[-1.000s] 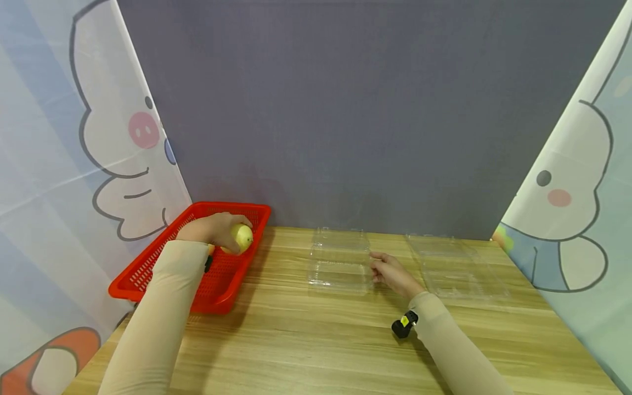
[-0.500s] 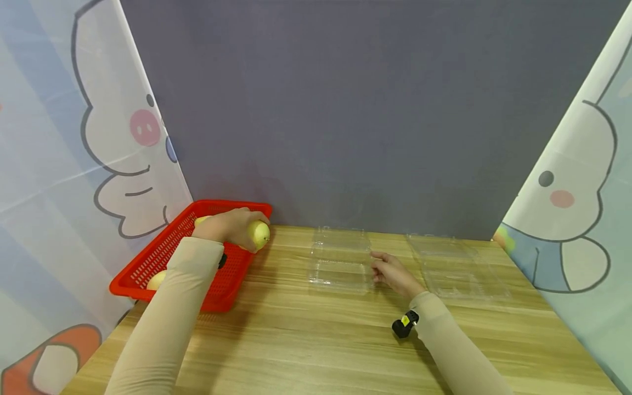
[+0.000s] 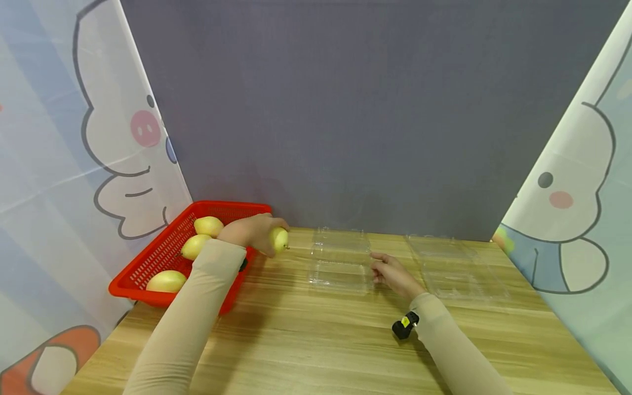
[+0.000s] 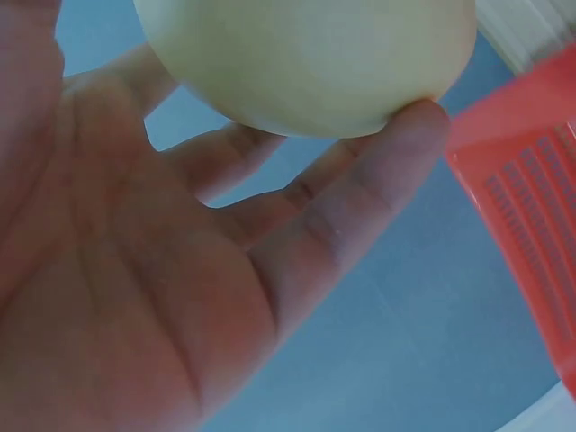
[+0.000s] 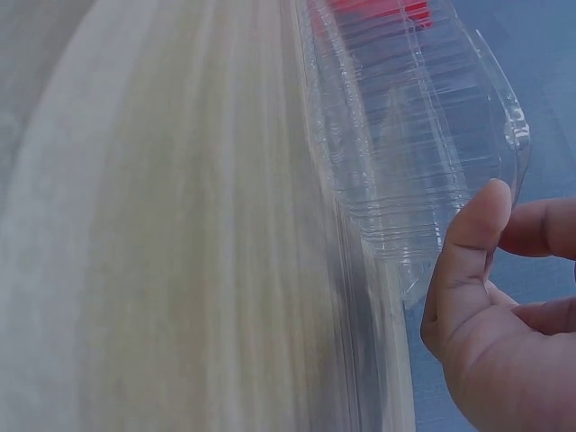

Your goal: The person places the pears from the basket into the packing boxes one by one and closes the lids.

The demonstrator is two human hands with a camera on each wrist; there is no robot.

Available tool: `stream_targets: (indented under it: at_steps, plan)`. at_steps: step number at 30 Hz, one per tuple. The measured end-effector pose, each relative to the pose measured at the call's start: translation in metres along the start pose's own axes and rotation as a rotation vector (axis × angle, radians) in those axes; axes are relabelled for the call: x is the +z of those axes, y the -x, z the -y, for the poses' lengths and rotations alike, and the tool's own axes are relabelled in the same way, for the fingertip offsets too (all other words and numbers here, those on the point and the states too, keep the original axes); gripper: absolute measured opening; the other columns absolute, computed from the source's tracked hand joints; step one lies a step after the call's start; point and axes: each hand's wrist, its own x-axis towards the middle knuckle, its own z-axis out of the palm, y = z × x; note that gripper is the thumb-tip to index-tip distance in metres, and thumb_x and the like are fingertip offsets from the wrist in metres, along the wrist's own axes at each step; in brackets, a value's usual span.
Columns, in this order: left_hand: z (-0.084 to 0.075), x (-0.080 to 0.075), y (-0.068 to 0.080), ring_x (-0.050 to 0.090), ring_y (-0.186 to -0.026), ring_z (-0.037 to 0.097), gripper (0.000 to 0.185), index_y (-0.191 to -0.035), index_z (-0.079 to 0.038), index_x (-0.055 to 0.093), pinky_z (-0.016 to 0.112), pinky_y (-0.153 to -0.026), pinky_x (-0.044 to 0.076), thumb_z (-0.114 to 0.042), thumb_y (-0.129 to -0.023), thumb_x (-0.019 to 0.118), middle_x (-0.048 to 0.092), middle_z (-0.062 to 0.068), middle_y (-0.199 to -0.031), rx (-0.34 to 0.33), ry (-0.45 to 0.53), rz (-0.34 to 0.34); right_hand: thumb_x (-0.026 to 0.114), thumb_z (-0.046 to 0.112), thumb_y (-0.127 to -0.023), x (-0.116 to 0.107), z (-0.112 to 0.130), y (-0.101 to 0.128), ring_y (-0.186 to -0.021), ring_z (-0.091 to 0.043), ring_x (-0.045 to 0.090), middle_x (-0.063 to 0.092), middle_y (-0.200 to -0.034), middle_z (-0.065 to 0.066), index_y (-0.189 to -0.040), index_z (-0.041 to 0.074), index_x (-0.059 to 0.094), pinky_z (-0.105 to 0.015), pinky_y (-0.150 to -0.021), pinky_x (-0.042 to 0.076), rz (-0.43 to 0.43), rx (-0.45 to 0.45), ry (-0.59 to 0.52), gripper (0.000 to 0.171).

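My left hand (image 3: 254, 231) grips a pale yellow pear (image 3: 280, 240) just past the right rim of the red basket. In the left wrist view, the fingers (image 4: 396, 162) curl round the underside of that pear, and its top is cut off by the frame. My right hand (image 3: 395, 274) pinches the right edge of a clear plastic clamshell box (image 3: 340, 271), which stands opened on the wooden table. Thumb and forefinger meet at the rim of the box in the right wrist view, with the thumb (image 5: 486, 216) in front.
The red plastic basket (image 3: 148, 244) stands at the left, with several yellow pears (image 3: 167, 281) inside. A second clear plastic box (image 3: 454, 282) lies opened to the right of the first. A grey panel (image 3: 365, 115) closes the back of the wooden table (image 3: 316, 345).
My left hand has carried the pear rightward, from over the basket to beyond its rim, uncovering other pears in the basket. My right hand and the boxes have stayed put.
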Motion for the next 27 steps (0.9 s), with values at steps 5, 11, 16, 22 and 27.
stream_targets:
  at_steps: [5, 11, 16, 22, 27]
  plan:
    - [-0.010, 0.005, -0.008, 0.056, -0.097, 0.025, 0.064, -0.130, -0.026, 0.064, 0.042, -0.073, 0.051, -0.015, -0.070, 0.083, 0.055, 0.007, -0.117, -0.007, 0.002, -0.001, 0.039, 0.005, -0.106, -0.001, 0.000, -0.001, -0.074, -0.016, 0.045, 0.050, -0.093, -0.013, -0.154, -0.008, 0.021, -0.028, -0.065, 0.048, 0.008, -0.001, -0.007, 0.053]
    - [-0.019, 0.015, -0.018, 0.056, -0.097, 0.023, 0.065, -0.129, -0.026, 0.065, 0.040, -0.073, 0.052, -0.015, -0.069, 0.086, 0.057, 0.005, -0.116, 0.039, 0.006, -0.011, 0.040, 0.005, -0.105, -0.002, -0.001, -0.001, -0.074, -0.015, 0.047, 0.051, -0.094, -0.014, -0.154, -0.008, 0.021, -0.028, -0.065, 0.049, 0.013, 0.003, -0.018, 0.054]
    - [-0.029, 0.020, -0.024, 0.056, -0.095, 0.022, 0.067, -0.130, -0.027, 0.064, 0.040, -0.073, 0.051, -0.016, -0.069, 0.088, 0.056, 0.005, -0.114, 0.054, 0.015, 0.003, 0.040, 0.004, -0.105, -0.001, 0.000, 0.001, -0.074, -0.016, 0.047, 0.051, -0.095, -0.015, -0.154, -0.008, 0.021, -0.027, -0.065, 0.049, 0.009, 0.009, -0.020, 0.054]
    - [-0.040, 0.028, -0.034, 0.056, -0.097, 0.022, 0.067, -0.131, -0.028, 0.063, 0.039, -0.074, 0.051, -0.014, -0.070, 0.087, 0.055, 0.005, -0.118, 0.090, 0.018, 0.006, 0.041, 0.004, -0.106, -0.001, 0.001, 0.002, -0.074, -0.015, 0.048, 0.051, -0.095, -0.014, -0.154, -0.009, 0.020, -0.027, -0.065, 0.049, 0.010, 0.005, -0.024, 0.054]
    - [-0.049, 0.035, -0.042, 0.056, -0.095, 0.022, 0.063, -0.129, -0.027, 0.064, 0.038, -0.071, 0.052, -0.017, -0.071, 0.087, 0.056, 0.005, -0.112, 0.142, -0.007, -0.018, 0.042, 0.005, -0.106, 0.000, 0.001, 0.002, -0.075, -0.015, 0.048, 0.052, -0.094, -0.013, -0.154, -0.009, 0.020, -0.027, -0.066, 0.050, 0.011, 0.000, -0.019, 0.055]
